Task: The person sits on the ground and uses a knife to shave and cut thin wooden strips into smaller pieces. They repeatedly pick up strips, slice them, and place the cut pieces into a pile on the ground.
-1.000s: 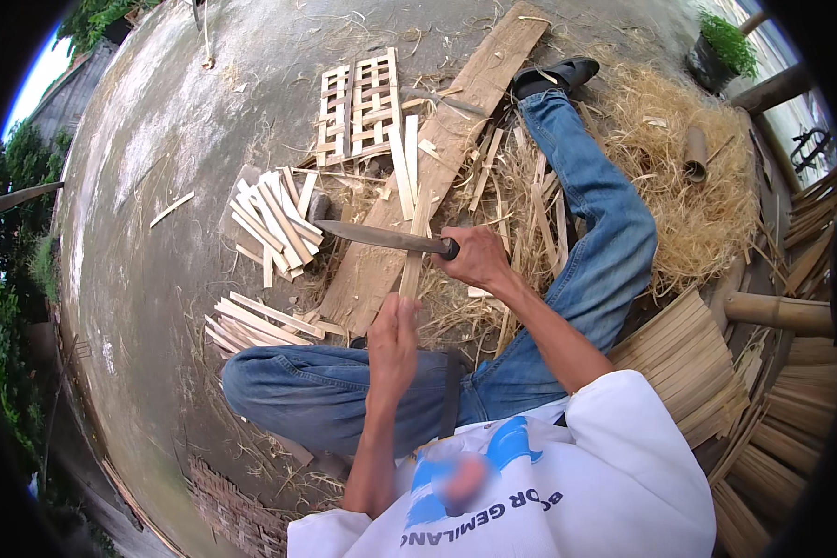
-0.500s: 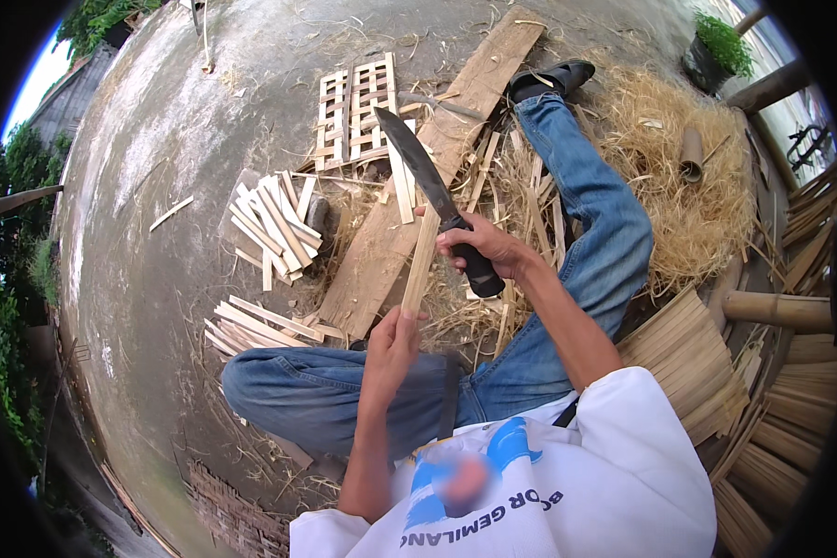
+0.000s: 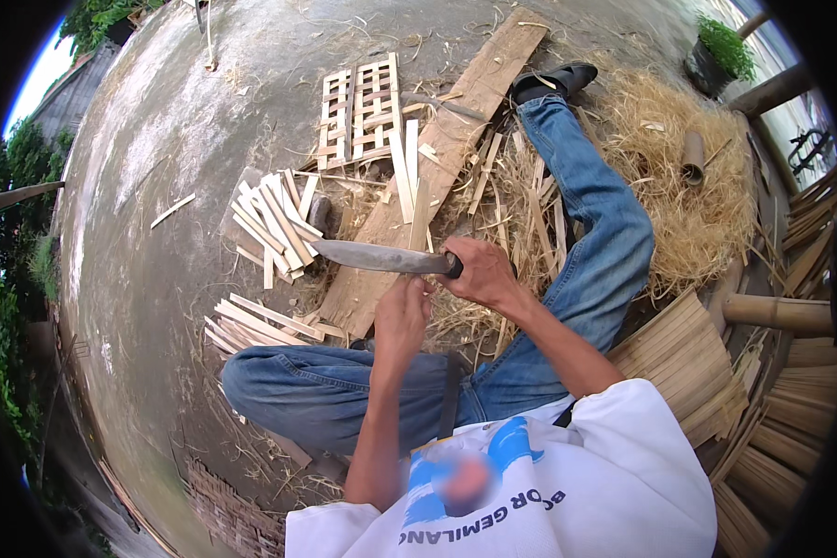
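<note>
My right hand is wrapped round the black handle of a large knife. Its broad, dull blade points left and lies level across a pale bamboo strip. That strip stands up from the fingers of my left hand, which pinch its lower part just below the blade. The two hands are close together above my bent left leg. Behind the blade, the strip's upper end shows against a long wooden plank. My left fingers and the blade hide the strip's lower end.
Cut strips lie in one pile and another at left. Beyond them is a woven slat lattice. Shavings heap up at right, with a bamboo tube on them. Flat split bamboo lies beside my right hip.
The knife has swung from pointing up and away to lying level across the strip, its tip now at left. My right hand has turned with it, and my left hand has shifted slightly right.
</note>
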`<act>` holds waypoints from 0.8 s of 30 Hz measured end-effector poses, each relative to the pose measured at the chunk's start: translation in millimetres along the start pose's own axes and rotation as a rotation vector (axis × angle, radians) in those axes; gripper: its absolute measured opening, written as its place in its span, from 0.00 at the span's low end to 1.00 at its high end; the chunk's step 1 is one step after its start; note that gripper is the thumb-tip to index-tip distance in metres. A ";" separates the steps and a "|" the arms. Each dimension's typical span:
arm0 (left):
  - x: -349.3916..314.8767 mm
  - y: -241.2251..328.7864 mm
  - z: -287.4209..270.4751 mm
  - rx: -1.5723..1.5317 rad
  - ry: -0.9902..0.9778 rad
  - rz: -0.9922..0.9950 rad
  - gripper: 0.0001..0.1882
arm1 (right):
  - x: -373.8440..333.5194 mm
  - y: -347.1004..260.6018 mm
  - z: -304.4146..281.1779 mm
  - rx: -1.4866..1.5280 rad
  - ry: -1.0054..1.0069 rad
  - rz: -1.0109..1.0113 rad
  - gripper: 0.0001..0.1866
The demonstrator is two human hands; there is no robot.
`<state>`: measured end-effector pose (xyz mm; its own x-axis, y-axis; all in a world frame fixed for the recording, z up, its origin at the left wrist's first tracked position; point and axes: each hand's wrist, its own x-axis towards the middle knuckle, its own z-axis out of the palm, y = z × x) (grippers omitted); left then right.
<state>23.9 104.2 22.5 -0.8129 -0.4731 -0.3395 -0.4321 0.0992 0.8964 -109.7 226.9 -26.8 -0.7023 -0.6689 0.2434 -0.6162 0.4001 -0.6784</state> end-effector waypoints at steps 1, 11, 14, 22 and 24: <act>-5.3 1.9 2.0 0.018 0.003 0.018 0.18 | 1.2 8.6 -0.6 0.050 -0.069 0.169 0.13; -19.6 14.4 -5.8 -0.069 -0.061 -0.067 0.19 | 1.7 10.3 -10.1 0.115 -0.278 0.145 0.14; -16.1 16.8 -9.9 -0.125 -0.094 -0.118 0.19 | 7.9 7.4 -10.0 0.160 -0.383 0.251 0.13; -22.5 -6.2 -8.3 -0.152 -0.079 -0.104 0.17 | 10.5 27.3 8.7 0.098 -0.406 0.208 0.12; -22.0 -8.7 -8.8 -0.176 -0.091 -0.110 0.16 | 9.1 33.6 15.6 0.109 -0.394 0.173 0.12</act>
<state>49.0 106.0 24.7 -0.8002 -0.3907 -0.4550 -0.4518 -0.1062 0.8858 -131.3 224.5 -58.2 -0.5897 -0.7938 -0.1486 -0.4452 0.4731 -0.7603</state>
